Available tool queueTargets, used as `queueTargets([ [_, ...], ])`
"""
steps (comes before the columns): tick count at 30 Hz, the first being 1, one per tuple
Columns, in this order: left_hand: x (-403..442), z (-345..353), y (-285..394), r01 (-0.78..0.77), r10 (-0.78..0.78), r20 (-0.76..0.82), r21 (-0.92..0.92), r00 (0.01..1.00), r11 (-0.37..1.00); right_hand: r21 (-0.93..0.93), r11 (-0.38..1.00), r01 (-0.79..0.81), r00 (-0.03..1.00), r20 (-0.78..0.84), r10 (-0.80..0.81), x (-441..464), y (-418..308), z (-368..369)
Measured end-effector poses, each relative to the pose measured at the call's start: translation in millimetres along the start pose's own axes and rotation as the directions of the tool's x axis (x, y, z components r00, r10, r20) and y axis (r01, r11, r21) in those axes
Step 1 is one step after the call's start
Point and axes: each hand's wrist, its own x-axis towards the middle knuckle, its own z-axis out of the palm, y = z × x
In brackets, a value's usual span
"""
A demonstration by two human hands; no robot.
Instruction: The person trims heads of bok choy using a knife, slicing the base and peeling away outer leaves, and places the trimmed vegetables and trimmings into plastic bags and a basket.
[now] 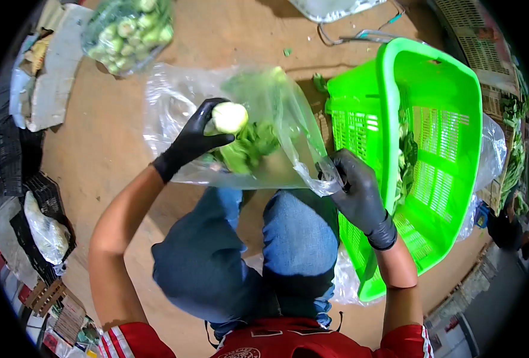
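Note:
My left hand, in a black glove, grips a bok choy by its stem end. Its pale cut base faces up toward me and the green leaves hang below. Behind it lies a large clear plastic bag with more green leafy vegetable showing through at its far side. My right hand, also gloved in black, is closed on the gathered edge of that bag. Whether the bok choy is inside the bag or in front of it, I cannot tell. Beside my right hand stands a bright green plastic basket, tilted, with some leafy greens in it.
A filled clear bag of bok choy sits at the upper left on the brown floor. Cardboard pieces and black crates line the left side. Leafy greens and crates stand at the right.

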Motion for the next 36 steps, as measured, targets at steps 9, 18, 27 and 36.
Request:
queueTargets([
  [9, -20, 94, 245, -0.197, 0.179, -0.125, -0.153, 0.976, 0.968, -0.422, 0.882, 0.211, 0.931, -0.188, -0.313, -60, -46, -95],
  [18, -21, 223, 287, -0.366, 0.366, 0.02, 0.096, 0.93, 0.926, -0.476, 0.879, -0.029, 0.897, -0.4, -0.187, -161, -46, -143],
  [27, -10, 281, 288, -0.497, 0.51, 0.115, 0.479, 0.853, 0.724, -0.313, 0.911, -0.269, 0.829, -0.557, 0.054, -206, 27, -129],
  [36, 9, 313, 262, -0.359, 0.346, 0.301, -0.012, 0.889, 0.933, 0.432, 0.901, 0.035, 0.754, -0.603, 0.26, -240, 49, -130],
])
